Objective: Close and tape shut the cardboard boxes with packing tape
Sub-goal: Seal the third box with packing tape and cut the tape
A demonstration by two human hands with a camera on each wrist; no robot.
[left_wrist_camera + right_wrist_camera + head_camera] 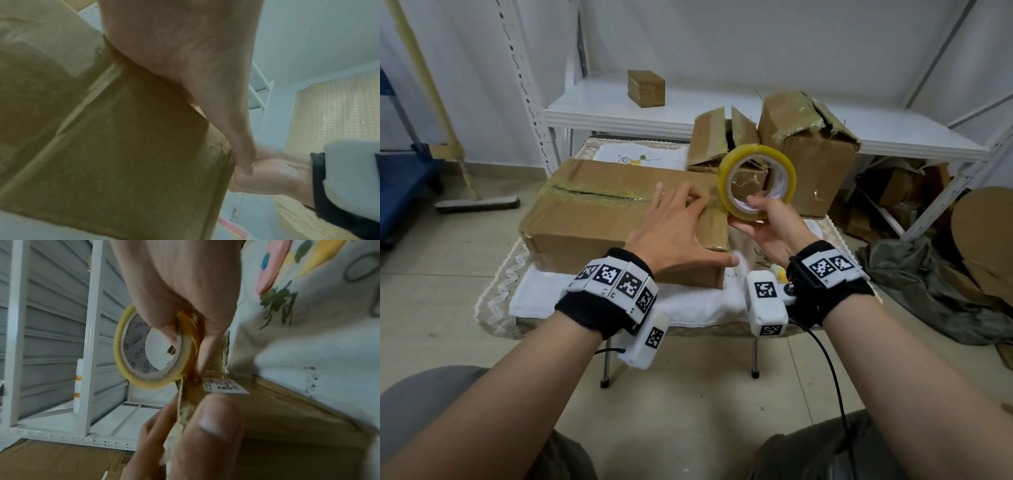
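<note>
White walls (722, 41) back a white metal shelving rack (722, 113). Pale floor tiles (688, 411) lie under a small cloth-covered table (619, 308); a broom (477, 202) leans at left.

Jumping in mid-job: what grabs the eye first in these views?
The yellowish tape roll stands out, held upright in the right hand at the right end of the long cardboard box. The left hand lies flat with spread fingers on that box's top, beside the shiny taped seam. Behind, two battered boxes sit with torn, gaping flaps.
</note>
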